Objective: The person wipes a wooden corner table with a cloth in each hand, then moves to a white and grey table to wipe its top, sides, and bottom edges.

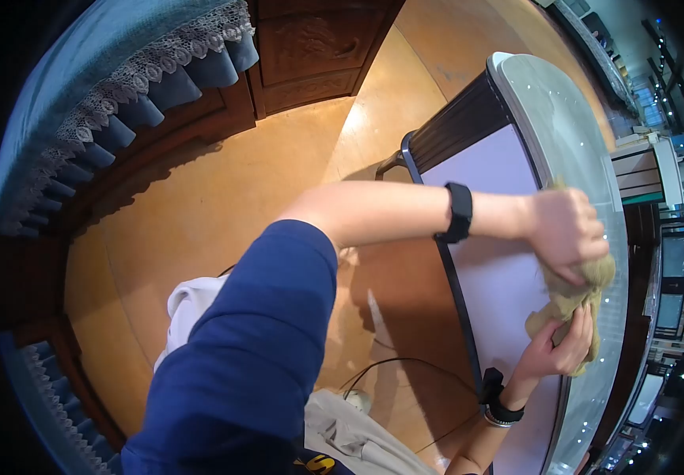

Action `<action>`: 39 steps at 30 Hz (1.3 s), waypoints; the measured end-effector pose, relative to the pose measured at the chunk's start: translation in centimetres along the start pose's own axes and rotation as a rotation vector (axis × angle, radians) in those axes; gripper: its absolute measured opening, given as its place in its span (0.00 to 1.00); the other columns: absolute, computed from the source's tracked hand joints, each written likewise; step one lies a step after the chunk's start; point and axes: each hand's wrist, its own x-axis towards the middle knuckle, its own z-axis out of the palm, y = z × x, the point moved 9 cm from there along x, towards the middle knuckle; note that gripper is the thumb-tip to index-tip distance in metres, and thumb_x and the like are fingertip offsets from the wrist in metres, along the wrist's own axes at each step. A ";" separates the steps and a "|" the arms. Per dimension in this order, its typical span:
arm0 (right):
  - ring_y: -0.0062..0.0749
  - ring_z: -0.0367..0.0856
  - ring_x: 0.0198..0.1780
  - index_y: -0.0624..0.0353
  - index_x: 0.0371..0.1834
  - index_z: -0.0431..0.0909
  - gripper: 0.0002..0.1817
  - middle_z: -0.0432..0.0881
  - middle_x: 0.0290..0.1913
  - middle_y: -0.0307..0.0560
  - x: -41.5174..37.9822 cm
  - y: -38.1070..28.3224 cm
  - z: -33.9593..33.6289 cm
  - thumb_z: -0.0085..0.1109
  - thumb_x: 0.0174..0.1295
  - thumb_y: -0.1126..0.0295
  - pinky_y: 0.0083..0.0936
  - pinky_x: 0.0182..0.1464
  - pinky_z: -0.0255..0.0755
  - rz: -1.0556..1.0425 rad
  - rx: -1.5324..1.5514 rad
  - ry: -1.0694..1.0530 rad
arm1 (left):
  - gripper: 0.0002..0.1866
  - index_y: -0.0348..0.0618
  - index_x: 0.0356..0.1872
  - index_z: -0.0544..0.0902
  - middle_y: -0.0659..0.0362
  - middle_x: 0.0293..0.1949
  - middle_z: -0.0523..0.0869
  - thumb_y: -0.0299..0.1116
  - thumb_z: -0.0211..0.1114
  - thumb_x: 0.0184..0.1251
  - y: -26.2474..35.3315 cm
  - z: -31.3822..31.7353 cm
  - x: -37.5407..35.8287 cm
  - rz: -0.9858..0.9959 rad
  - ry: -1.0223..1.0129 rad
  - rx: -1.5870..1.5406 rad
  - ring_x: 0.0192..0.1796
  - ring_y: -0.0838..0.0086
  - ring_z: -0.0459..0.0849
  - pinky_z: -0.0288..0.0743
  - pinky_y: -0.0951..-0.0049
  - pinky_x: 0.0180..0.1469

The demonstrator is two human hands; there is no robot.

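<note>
On the pale tabletop (543,87), left hand (561,226) and right hand (561,348), fingers (593,229) gripping a bunched olive cloth (567,301).

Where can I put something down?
The glossy pale curved tabletop, between its far end and the left hand; the smooth tan floor beside the carved brown woodwork. It's crowded where that hand and the right hand hold crumpled olive cloth.

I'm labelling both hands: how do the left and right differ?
The left hand is curled fist-like; the right hand is more extended. The left wears a black wristband; the right adds a pale bracelet beside its black strap. Both touch the olive cloth.
</note>
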 end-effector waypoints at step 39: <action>0.36 0.76 0.56 0.48 0.43 0.83 0.18 0.78 0.57 0.42 0.2 -0.7 1.4 0.58 0.47 0.75 0.30 0.56 0.67 -0.042 0.203 -0.115 | 0.34 0.30 0.64 0.60 0.38 0.67 0.57 0.28 0.58 0.53 -5.3 -4.5 -14.0 -0.740 0.268 0.217 0.70 0.44 0.54 0.50 0.54 0.71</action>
